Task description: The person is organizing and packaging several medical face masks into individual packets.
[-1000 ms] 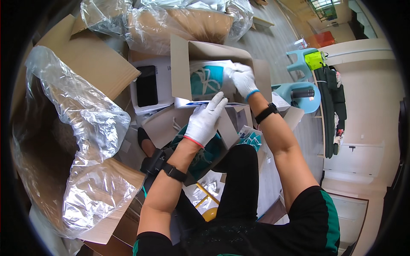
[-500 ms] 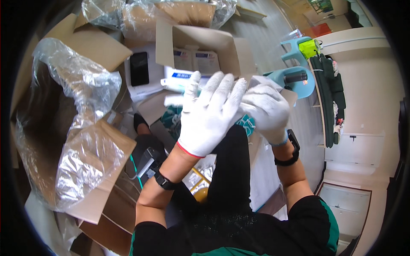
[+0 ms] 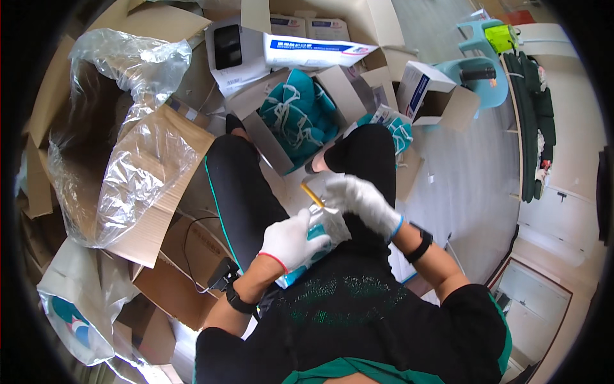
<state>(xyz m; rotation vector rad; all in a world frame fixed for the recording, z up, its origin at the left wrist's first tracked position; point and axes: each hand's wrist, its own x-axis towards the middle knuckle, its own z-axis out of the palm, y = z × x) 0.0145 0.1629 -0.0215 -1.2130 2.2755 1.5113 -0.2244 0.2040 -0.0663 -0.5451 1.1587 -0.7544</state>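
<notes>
My left hand [image 3: 291, 240], in a white glove with a red cuff, grips a clear plastic packet [image 3: 314, 257] with teal contents over my lap. My right hand [image 3: 364, 200], gloved with a blue cuff, is just right of the packet's upper end; its fingers are curled but smeared by motion. Between the hands shows a short yellow bar [image 3: 313, 194]; I cannot make out what it belongs to. Beyond my knees an open box [image 3: 272, 142] holds several teal masks [image 3: 297, 115] with white straps. More teal masks [image 3: 400, 133] lie beside my right knee.
A white-and-blue carton [image 3: 320, 52] lies past the mask box, with a black phone [image 3: 228, 47] to its left. An open small box [image 3: 430, 89] is at the right. Plastic-lined cardboard [image 3: 163, 173] fills the left. Blue stools [image 3: 489, 89] stand far right.
Both hands have come down and toward my body, from above the boxes to my lap. My left hand now grips the plastic packet. The view has shifted, uncovering the teal masks.
</notes>
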